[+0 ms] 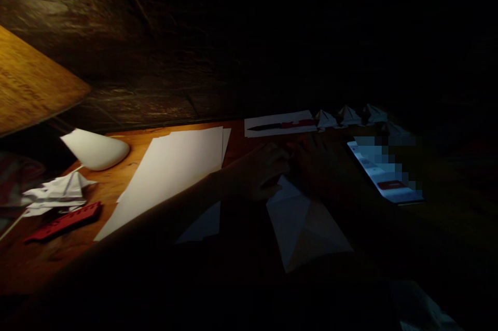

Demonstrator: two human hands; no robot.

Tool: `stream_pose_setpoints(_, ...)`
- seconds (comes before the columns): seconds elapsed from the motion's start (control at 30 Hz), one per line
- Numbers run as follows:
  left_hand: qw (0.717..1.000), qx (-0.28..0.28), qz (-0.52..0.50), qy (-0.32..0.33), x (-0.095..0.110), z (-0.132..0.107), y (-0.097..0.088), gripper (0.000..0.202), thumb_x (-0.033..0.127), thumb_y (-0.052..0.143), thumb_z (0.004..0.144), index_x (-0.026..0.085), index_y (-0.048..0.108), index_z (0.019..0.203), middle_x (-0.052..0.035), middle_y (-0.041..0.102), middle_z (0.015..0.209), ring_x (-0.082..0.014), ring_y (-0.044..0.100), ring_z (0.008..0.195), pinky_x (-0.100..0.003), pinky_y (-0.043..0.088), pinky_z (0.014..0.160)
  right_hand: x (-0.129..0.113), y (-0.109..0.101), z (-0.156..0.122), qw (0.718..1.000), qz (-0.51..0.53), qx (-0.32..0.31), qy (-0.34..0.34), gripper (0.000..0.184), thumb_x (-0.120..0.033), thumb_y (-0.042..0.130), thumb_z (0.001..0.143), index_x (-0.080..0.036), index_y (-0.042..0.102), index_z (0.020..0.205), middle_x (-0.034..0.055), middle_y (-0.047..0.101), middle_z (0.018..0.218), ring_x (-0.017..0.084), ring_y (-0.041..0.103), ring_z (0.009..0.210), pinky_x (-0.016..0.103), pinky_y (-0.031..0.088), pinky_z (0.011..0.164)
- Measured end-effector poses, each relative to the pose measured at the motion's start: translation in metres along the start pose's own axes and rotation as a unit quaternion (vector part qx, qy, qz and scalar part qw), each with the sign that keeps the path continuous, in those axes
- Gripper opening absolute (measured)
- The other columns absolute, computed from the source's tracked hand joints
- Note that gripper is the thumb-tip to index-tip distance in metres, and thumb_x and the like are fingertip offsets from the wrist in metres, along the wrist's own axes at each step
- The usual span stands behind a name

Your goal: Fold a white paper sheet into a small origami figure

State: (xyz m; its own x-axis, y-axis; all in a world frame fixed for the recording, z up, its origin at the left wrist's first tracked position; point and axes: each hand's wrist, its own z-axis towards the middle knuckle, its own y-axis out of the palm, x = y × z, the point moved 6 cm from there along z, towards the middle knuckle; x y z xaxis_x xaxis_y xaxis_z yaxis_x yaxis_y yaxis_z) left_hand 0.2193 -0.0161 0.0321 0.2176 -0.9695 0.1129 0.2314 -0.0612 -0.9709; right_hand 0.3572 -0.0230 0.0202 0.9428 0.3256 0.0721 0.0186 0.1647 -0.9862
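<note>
left hand [257,173] and right hand [311,165] together at centre, grip too dark to tell | folded paper sheet [301,227] lower centre, tip by left hand, on surface [46,263] | light, soft, creases easily; hold by outer edges

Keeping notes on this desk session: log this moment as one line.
left hand: on folded white paper | right hand: dim, beside left hand | nearby: blank white paper sheets, small white paper folds
</note>
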Motion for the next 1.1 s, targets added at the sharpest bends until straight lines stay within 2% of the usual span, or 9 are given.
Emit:
stream_pose_setpoints(0.3, 1.0, 0.007, 0.003, 0.0, -0.003, 0.002, 0.003, 0.036, 0.028, 0.066, 0.085, 0.018, 0.061, 0.119, -0.0181, 0.05, 0.137, -0.0365, 0.048, 0.126, -0.056, 0.047, 0.106, -0.001, -0.003, -0.001, 1.0, -0.004, -0.002, 0.015, 0.049, -0.016, 0.038, 0.1, -0.009, 0.048, 0.148, 0.0215, 0.057, 0.136, 0.036, 0.049, 0.12, 0.045, 0.037, 0.095)
stream_pose_setpoints(0.47, 1.0, 0.0, -0.001, -0.011, -0.006, 0.001, 0.006, 0.04, 0.031, 0.067, 0.083, 0.019, 0.061, 0.121, -0.0187, 0.047, 0.141, -0.0393, 0.045, 0.129, -0.06, 0.046, 0.105, 0.002, 0.0, 0.0, 1.0, 0.013, 0.017, 0.011, 0.05, -0.022, 0.045, 0.098, -0.009, 0.047, 0.147, 0.0216, 0.056, 0.136, 0.037, 0.049, 0.121, 0.046, 0.038, 0.097)
stream_pose_setpoints(0.63, 1.0, -0.003, 0.02, -0.007, -0.005, 0.002, 0.008, 0.039, 0.031, 0.066, 0.084, 0.021, 0.061, 0.121, -0.0189, 0.047, 0.141, -0.0387, 0.047, 0.128, -0.061, 0.046, 0.105, 0.003, 0.003, 0.001, 1.0, 0.023, 0.018, 0.007, 0.05, -0.021, 0.045, 0.098, -0.009, 0.048, 0.146, 0.0219, 0.056, 0.135, 0.036, 0.05, 0.119, 0.045, 0.038, 0.096)
stream_pose_setpoints(0.9, 1.0, 0.006, 0.01, -0.006, -0.005, -0.002, 0.011, 0.041, 0.028, 0.064, 0.084, 0.015, 0.059, 0.123, -0.024, 0.046, 0.146, -0.0409, 0.046, 0.134, -0.06, 0.045, 0.108, 0.002, -0.001, 0.0, 1.0, 0.008, 0.019, 0.012, 0.047, -0.019, 0.045, 0.098, -0.011, 0.051, 0.144, 0.0206, 0.057, 0.132, 0.036, 0.051, 0.118, 0.044, 0.038, 0.093)
stream_pose_setpoints(1.0, 1.0, 0.013, -0.001, -0.014, -0.005, -0.004, 0.011, 0.039, 0.027, 0.063, 0.085, 0.014, 0.058, 0.122, -0.0237, 0.048, 0.145, -0.04, 0.048, 0.134, -0.058, 0.045, 0.11, 0.002, -0.002, -0.001, 1.0, 0.008, 0.02, 0.009, 0.048, -0.018, 0.047, 0.096, -0.012, 0.052, 0.143, 0.0204, 0.058, 0.132, 0.036, 0.051, 0.118, 0.044, 0.038, 0.092)
stream_pose_setpoints(1.1, 0.999, 0.024, -0.024, -0.012, -0.006, -0.005, 0.009, 0.037, 0.029, 0.064, 0.086, 0.017, 0.059, 0.12, -0.0197, 0.055, 0.14, -0.0369, 0.051, 0.132, -0.056, 0.045, 0.11, 0.003, -0.002, -0.002, 0.999, 0.023, 0.029, 0.0, 0.046, -0.019, 0.046, 0.097, -0.011, 0.053, 0.142, 0.0204, 0.059, 0.132, 0.035, 0.051, 0.118, 0.044, 0.037, 0.093)
